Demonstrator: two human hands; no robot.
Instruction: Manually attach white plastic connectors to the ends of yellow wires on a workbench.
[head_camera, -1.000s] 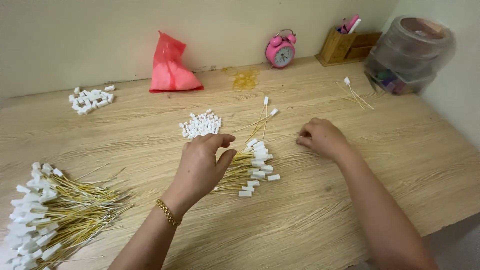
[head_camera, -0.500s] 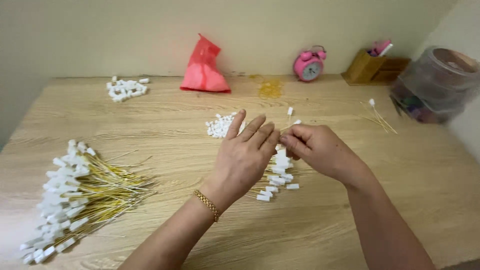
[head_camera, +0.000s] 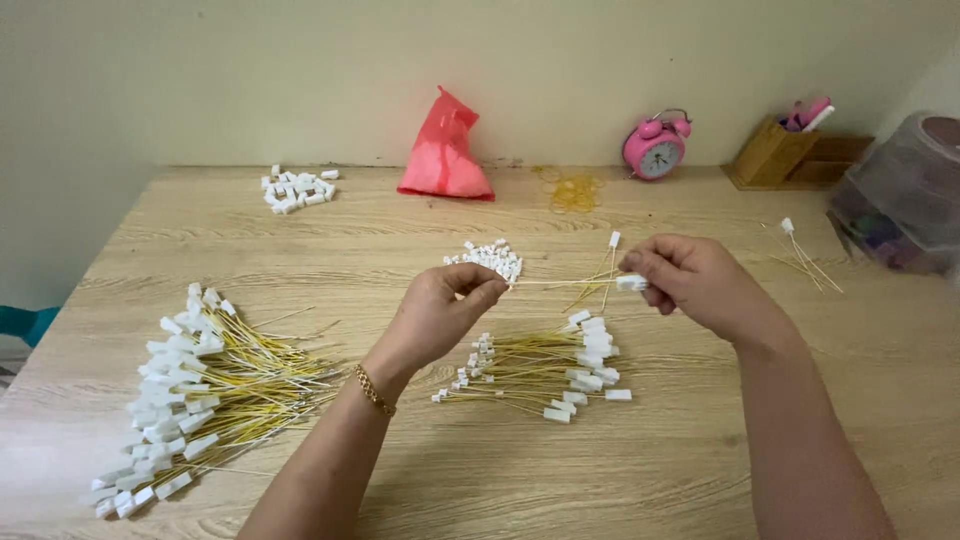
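Head view shows the left hand (head_camera: 440, 310) and right hand (head_camera: 690, 280) each pinched on an end of a thin yellow wire with white plastic end caps (head_camera: 565, 283), held level above the pale wooden table (head_camera: 700, 460). At 6 o'clock beneath it lies a small bundle of matching wires (head_camera: 535, 370); a larger heap (head_camera: 200, 390) sits at 8 o'clock.

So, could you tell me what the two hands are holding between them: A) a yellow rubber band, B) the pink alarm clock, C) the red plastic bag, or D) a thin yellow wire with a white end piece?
D: the left hand and right hand hold a thin yellow wire stretched between them above the table, its white end piece at the right hand.
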